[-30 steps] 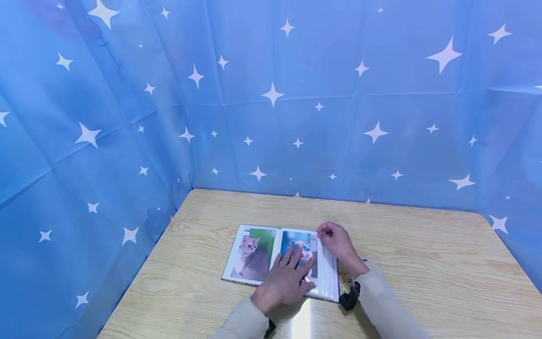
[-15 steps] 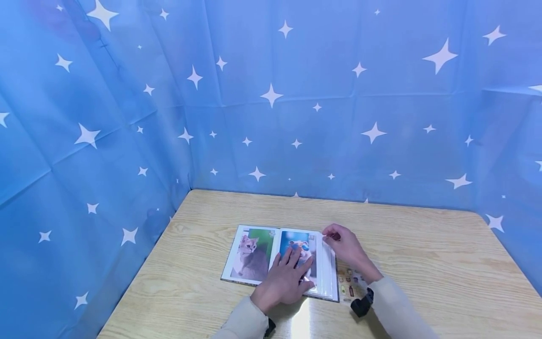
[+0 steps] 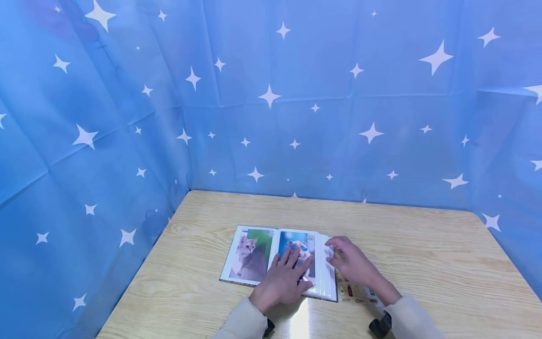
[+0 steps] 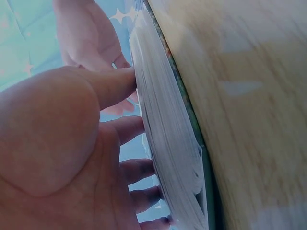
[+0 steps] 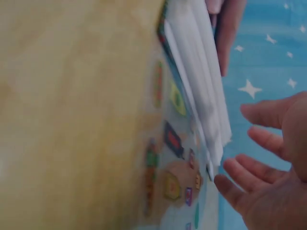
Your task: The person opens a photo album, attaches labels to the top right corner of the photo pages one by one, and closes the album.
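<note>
A photo album (image 3: 323, 263) lies spread on the table, a cat photo (image 3: 251, 256) on its left page. The right page bears a photo of an animal (image 3: 299, 240) with something blue over its eyes, partly covered. My left hand (image 3: 282, 282) rests flat on that photo, fingers spread; the left wrist view has its fingertips against the album's thick page stack (image 4: 168, 110). At the album's right edge hovers my right hand (image 3: 353, 261), fingers parted and loosely bent. The right wrist view shows nothing between its fingers (image 5: 266, 112). Beneath it lies a clear sticker sheet (image 5: 172, 187).
The wooden table (image 3: 423, 263) extends around the album on all sides. A blue curtain (image 3: 317, 155) with white stars hangs behind the table and along its left side. A dark wrist strap (image 3: 380, 326) sits at the right sleeve.
My right hand has moved right and nearer, away from the page's upper right corner, and its fingers have spread apart. More of the sticker sheet came into sight. The left hand has stayed put.
</note>
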Available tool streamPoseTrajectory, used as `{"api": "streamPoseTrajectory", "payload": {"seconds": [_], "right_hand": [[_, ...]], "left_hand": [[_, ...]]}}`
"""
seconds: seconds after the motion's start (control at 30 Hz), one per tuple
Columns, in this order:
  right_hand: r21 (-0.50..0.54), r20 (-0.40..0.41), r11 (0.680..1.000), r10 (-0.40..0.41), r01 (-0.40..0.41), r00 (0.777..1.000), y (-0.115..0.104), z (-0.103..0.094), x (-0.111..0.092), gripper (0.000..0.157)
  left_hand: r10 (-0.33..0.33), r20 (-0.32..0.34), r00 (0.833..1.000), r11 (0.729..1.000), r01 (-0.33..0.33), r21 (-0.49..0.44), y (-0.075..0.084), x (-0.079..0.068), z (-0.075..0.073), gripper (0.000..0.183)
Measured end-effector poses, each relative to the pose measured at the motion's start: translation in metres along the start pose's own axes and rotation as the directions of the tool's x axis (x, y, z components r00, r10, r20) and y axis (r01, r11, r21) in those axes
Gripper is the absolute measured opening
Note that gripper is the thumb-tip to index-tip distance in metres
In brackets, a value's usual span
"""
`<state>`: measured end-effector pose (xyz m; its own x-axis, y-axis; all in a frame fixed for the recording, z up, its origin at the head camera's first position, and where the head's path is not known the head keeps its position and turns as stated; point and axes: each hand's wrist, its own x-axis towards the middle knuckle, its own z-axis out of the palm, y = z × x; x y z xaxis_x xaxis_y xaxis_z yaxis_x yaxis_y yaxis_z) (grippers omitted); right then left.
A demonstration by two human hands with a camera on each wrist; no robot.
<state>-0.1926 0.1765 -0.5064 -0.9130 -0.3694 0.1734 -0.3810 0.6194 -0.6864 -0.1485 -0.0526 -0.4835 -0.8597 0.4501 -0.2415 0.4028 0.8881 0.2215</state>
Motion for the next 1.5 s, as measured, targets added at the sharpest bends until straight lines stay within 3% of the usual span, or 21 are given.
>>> {"api": "streamPoseTrajectory", "payload": {"seconds": [0.13,0.33,0.6,0.83,0.93,1.13,1.27,1.37,1.5], "right_hand": [[-0.031,0.075,0.999,-0.029,0.031,0.997,0.0,0.003,-0.008,0.054],[-0.015,0.184,1.0,0.007,-0.005,0.983,0.002,0.001,-0.015,0.071],[-0.045,0.245,0.999,0.021,-0.01,0.969,0.005,-0.004,-0.016,0.072],[-0.086,0.269,0.996,0.031,-0.008,0.963,0.004,-0.006,-0.016,0.07],[-0.091,0.277,0.996,0.028,-0.003,0.96,0.003,-0.007,-0.016,0.07],[-0.077,0.288,0.997,0.014,0.009,0.958,0.003,-0.006,-0.016,0.07],[-0.074,0.29,0.997,0.019,0.002,0.957,0.003,-0.006,-0.016,0.07],[-0.07,0.293,0.998,0.023,-0.003,0.956,0.003,-0.008,-0.017,0.069],[-0.063,0.299,0.998,0.021,-0.003,0.954,0.003,-0.009,-0.016,0.069]], "left_hand": [[0.006,-0.002,1.0,1.0,-0.006,0.008,0.0,0.0,-0.001,0.061],[0.015,-0.015,1.0,1.0,-0.015,0.007,0.001,-0.001,-0.001,0.061],[0.025,-0.044,0.999,0.999,-0.026,-0.035,-0.001,0.001,0.002,0.061],[0.06,-0.119,0.991,0.979,-0.082,-0.188,-0.009,0.001,-0.002,0.062],[0.048,-0.202,0.978,0.964,-0.099,-0.248,-0.021,-0.002,-0.005,0.061],[-0.101,-0.306,0.947,0.922,-0.027,-0.387,-0.062,-0.016,-0.015,0.059],[-0.205,-0.396,0.895,0.879,-0.01,-0.476,-0.092,-0.028,-0.019,0.053],[-0.296,-0.403,0.866,0.834,0.029,-0.55,-0.109,-0.038,-0.02,0.05],[-0.388,-0.367,0.846,0.792,0.103,-0.601,-0.128,-0.048,-0.018,0.05]]}}
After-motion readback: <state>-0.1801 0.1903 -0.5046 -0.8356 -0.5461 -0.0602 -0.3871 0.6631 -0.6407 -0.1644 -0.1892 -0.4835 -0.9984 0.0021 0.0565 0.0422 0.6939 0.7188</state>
